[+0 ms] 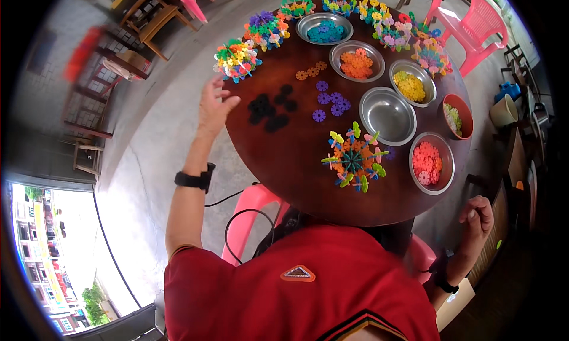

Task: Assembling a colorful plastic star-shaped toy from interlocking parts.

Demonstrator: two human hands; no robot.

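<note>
While the left hand [213,107] hovers, a shirt badge [298,273] shows.

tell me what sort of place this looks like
Likely a plain workroom, possibly in a home; I can't tell which. A round table holds bowls of small coloured plastic pieces, pink chairs stand on a grey floor, and buildings show outside in daylight.

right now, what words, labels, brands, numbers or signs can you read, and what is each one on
None can be read.
Orange-rimmed badge on the red shirt: any marks too small to make out.
Yellow strip outside: too small and blurred.
</note>
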